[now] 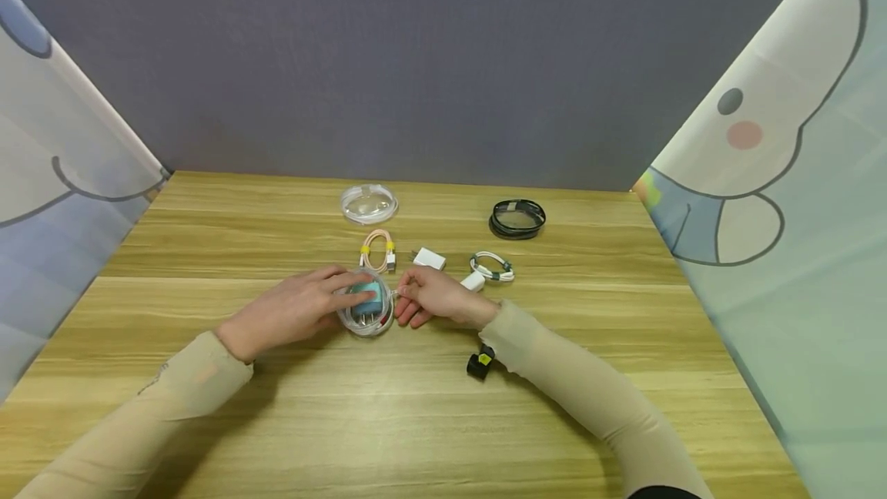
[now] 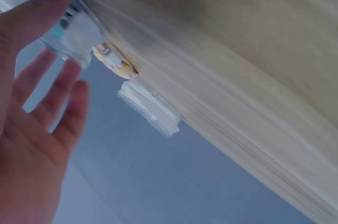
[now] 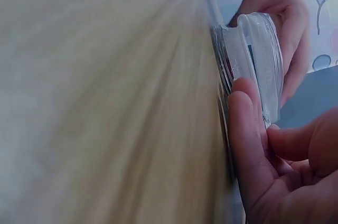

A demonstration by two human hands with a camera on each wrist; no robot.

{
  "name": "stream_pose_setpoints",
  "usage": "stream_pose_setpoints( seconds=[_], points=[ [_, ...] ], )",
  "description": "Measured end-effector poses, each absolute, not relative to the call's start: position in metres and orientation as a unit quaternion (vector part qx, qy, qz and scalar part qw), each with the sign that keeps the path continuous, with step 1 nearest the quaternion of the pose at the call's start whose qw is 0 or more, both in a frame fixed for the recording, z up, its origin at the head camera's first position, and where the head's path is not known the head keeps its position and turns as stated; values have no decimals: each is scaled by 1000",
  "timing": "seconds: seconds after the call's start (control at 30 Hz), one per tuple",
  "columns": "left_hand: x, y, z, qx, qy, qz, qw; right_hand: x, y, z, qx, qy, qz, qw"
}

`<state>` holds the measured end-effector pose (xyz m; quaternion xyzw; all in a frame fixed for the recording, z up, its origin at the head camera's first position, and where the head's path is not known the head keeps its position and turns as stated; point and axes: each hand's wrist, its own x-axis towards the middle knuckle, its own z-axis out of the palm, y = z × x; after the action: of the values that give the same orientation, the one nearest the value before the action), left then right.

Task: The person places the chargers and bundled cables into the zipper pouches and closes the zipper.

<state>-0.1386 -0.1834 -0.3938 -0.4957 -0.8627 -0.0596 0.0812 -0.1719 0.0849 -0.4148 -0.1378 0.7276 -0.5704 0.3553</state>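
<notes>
A clear, transparent-sheathed coiled cable (image 1: 384, 320) is between my two hands, a blue plug charger (image 1: 366, 305) with prongs showing inside its loop. My left hand (image 1: 301, 305) grips the coil from the left, fingertips over the charger; the left wrist view has its thumb on one side and fingers on the other. From the right, my right hand (image 1: 433, 295) pinches the coil's small end between thumb and forefinger. Seen from the right wrist, the coil (image 3: 264, 65) stands in two layers, with the left hand (image 3: 290, 28) behind it.
Behind are a pink cable (image 1: 375, 251), a white coiled cable (image 1: 369, 216) and a black coiled cable (image 1: 517, 229). White plugs (image 1: 430, 258) and a small white cable (image 1: 493, 274) lie around the right hand. A black object with a yellow mark (image 1: 478, 365) sits near the right cuff.
</notes>
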Motion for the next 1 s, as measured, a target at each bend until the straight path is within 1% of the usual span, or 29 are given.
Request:
stream_pose_setpoints(
  seconds=[0.1,0.17,0.33,0.63,1.0],
  points=[
    [-142,-184,-395,-514,-850,-58,100,-172,83,-414,-142,737,-561,350],
    [-144,-184,-397,-519,-846,-69,103,-173,82,-415,-144,739,-557,351],
    [-147,-187,-400,-503,-853,-104,90,-176,84,-416,-148,738,-555,355],
    [-143,-184,-397,-462,-879,-93,67,-172,86,-414,-154,735,-551,364],
    [-144,-181,-398,-455,-882,-99,71,-168,92,-416,-150,705,-564,404]
  ],
)
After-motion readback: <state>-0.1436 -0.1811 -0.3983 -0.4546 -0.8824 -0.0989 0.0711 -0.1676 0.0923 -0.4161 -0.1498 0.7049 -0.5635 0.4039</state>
